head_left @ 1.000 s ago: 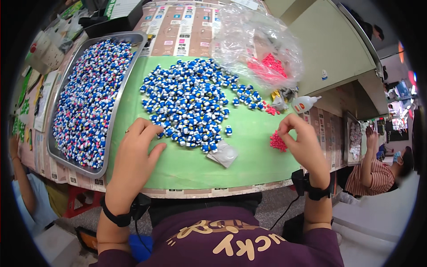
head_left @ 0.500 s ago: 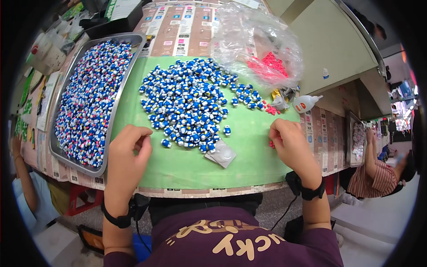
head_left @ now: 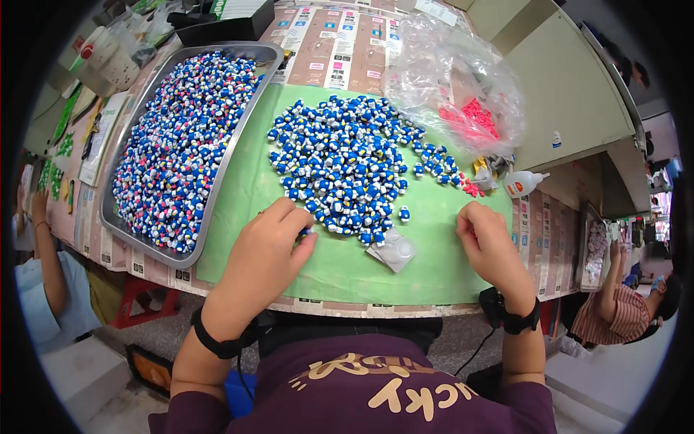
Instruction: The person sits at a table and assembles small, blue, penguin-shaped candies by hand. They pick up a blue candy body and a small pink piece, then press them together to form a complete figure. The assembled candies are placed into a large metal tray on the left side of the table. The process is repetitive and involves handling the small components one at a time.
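A heap of small blue-and-white figures [head_left: 347, 163] lies on the green mat [head_left: 434, 278]. At the heap's lower left edge is my left hand [head_left: 271, 242], thumb and fingers closed around a small blue-and-white figure [head_left: 306, 232] that shows only in part. My right hand [head_left: 488, 242] rests over the mat's right side, its fingers curled together. What it holds is hidden. Between the hands, below the heap, lies a small grey-white dish [head_left: 396, 251] with a round hollow. One figure [head_left: 404, 213] sits apart to the right of the heap.
A metal tray [head_left: 235, 155] of figures stands left. Pink pieces [head_left: 478, 119] lie in a clear plastic bag [head_left: 419, 69] at the back right. Near them are loose pink pieces [head_left: 472, 189], a white squeeze bottle [head_left: 524, 184] and a cabinet [head_left: 571, 94]. Other people sit at both sides.
My left hand has moved right to the heap's edge and closed on a lone figure there. The whole view has shifted. Pink bits seen by my right fingers earlier are hidden now.
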Motion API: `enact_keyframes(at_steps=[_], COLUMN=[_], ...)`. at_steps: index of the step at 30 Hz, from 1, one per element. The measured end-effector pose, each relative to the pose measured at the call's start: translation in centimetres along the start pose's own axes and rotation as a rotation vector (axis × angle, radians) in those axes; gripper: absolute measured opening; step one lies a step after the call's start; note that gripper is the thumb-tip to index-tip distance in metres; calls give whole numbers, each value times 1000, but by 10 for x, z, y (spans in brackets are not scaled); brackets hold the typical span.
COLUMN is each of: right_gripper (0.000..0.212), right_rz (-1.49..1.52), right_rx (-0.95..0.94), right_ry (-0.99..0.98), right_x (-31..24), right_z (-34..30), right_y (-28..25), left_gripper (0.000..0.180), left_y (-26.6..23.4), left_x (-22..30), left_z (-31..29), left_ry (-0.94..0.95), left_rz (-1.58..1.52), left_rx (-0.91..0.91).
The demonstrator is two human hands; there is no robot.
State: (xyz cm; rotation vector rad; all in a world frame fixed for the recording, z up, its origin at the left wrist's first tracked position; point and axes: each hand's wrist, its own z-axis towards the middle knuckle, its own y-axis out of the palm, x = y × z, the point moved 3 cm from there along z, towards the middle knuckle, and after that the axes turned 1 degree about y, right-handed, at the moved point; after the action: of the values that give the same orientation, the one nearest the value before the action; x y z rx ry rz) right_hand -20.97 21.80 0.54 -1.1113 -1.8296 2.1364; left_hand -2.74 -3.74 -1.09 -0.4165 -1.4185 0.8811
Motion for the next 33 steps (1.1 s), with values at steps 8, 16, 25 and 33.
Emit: enact_keyframes(at_steps=[8, 16, 25, 33], right_gripper=[20, 25, 27, 21], right_rz=[719, 821, 398, 279], right_rx=[-15, 89, 92, -89], right_ry=[-82, -288, -504, -272], right_x=[-53, -105, -105, -80], right_z=[7, 2, 1, 28], right_y=[-12, -8, -18, -9], left_gripper=[16, 10, 10, 26], left_y=[-11, 19, 23, 3], left_x=[26, 62, 62, 37], left_z=[2, 9, 7, 5], left_ry=[-108, -177, -244, -144], left_rz=[-636, -1348, -1253, -991], left_rx=[45, -240, -351, 28])
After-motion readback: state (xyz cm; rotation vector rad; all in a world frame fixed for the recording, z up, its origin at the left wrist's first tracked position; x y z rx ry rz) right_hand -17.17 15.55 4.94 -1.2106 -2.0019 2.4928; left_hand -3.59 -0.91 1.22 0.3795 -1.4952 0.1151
